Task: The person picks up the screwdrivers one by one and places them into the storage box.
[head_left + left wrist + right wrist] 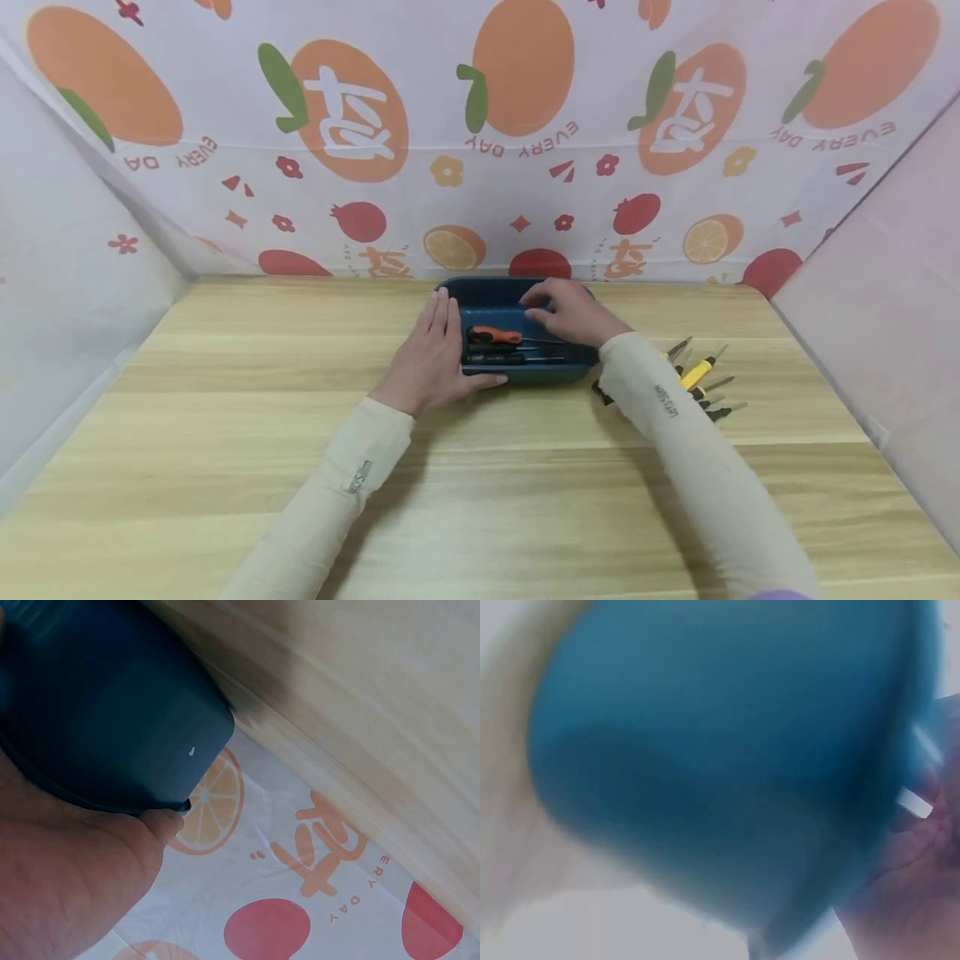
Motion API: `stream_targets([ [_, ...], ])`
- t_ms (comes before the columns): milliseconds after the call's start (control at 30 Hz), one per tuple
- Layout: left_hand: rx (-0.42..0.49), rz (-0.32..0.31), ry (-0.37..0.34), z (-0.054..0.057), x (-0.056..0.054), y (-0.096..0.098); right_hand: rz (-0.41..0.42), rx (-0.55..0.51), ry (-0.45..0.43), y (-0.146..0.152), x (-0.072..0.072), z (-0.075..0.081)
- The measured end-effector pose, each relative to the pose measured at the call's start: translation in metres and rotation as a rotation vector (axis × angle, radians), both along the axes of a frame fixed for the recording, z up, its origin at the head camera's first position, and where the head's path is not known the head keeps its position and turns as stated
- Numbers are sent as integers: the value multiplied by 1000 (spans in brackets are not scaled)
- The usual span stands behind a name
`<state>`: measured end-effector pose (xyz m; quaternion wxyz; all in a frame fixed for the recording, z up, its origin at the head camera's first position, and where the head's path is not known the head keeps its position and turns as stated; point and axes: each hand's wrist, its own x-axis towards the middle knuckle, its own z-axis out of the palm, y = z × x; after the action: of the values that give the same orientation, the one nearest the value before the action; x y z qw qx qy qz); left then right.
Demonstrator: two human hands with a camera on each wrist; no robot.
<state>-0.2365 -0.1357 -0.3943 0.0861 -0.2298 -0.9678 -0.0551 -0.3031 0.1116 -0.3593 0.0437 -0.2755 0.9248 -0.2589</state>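
A dark blue plastic box (pixel 517 374) stands at the back of the table. In it lie an orange-and-black screwdriver (pixel 495 335) and black-handled screwdrivers (pixel 495 359), handles to the left. My left hand (pixel 431 358) holds the box's left end, fingers along the left rim and thumb against the front wall; the left wrist view shows this hand (pixel 82 862) at the rim. Over the box's right part is my right hand (pixel 573 312), fingers loosely bent, thumb and forefinger apart, no tool visible between them. The right wrist view is blurred and mostly filled by the box (pixel 705 750).
Several screwdrivers, one with a yellow handle (pixel 697 374), lie on the table (pixel 480 517) right of the box, partly hidden by the right sleeve (pixel 675 417). A fruit-printed cloth (pixel 517 192) hangs directly behind the box. White cloth walls stand on both sides.
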Motion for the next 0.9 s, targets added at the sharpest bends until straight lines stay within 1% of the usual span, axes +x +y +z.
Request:
stream_targets([
  [100, 7, 1, -8, 1, -1, 1, -69, -53, 16, 23, 1, 10],
  [200, 7, 4, -3, 1, -1, 2, -124, -87, 23, 47, 1, 14],
  [333, 11, 0, 11, 0, -2, 1, -179, -87, 51, 78, 2, 11],
  [433, 17, 0, 15, -1, -2, 1, -200, -51, 43, 100, 4, 6],
  [500, 19, 0, 13, -1, -1, 1, -204, -28, 13, 114, 6, 2],
  [667, 36, 6, -3, -1, 0, 1, -178, 41, -102, 141, 12, -6],
  [800, 48, 5, -6, 0, 1, 1, -151, 128, -193, 155, 18, -7],
  [900, 44, 2, -1, 0, 1, 1, -137, 162, -244, 162, 22, -7],
])
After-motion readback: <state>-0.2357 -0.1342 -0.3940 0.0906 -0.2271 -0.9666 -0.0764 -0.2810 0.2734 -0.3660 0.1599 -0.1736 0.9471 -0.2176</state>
